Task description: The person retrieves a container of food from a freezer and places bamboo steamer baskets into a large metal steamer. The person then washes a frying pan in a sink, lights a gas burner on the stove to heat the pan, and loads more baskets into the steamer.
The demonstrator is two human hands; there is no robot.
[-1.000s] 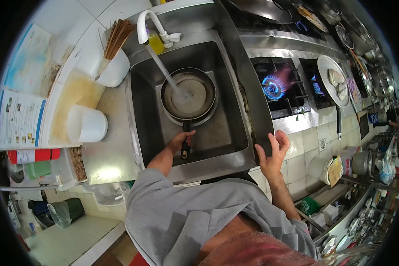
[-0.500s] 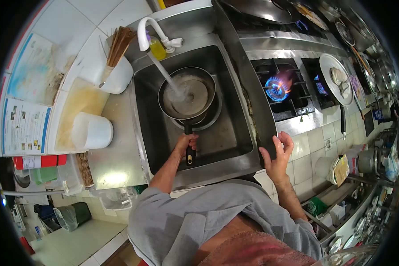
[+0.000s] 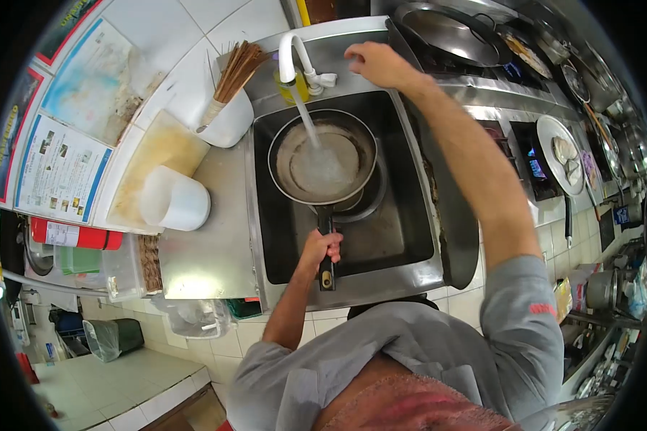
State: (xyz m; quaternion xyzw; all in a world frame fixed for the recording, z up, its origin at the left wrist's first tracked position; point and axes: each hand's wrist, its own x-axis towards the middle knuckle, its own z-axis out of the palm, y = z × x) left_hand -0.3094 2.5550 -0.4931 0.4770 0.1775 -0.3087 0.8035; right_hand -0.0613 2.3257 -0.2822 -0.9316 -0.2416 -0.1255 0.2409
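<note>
My left hand [image 3: 318, 251] is wrapped round the black handle of a frying pan [image 3: 280, 154], which is over the sink [image 3: 402, 251]. Water from the white tap [image 3: 287, 57] runs into the pan and pools cloudy on its base. Part of another round piece of cookware [image 3: 379, 188] shows beneath it in the sink. My right hand [image 3: 379, 65] is raised at the sink's back right, just right of the tap's knob [image 3: 327, 80] and apart from it. Its fingers are loosely bent and slightly apart, with nothing visible in them.
A white container of wooden sticks [image 3: 230, 118] and a white tub [image 3: 176, 200] stand left of the sink. Behind the tap is a yellow-green bottle [image 3: 300, 90]. On the right, a pan with pale food [image 3: 553, 133] sits by a lit burner [image 3: 535, 165]; a wok [image 3: 449, 36] is farther back.
My right hand has gone from the sink's front right corner up and across toward the tap. My left hand still grips the pan under the running water. The whole view has shifted.
</note>
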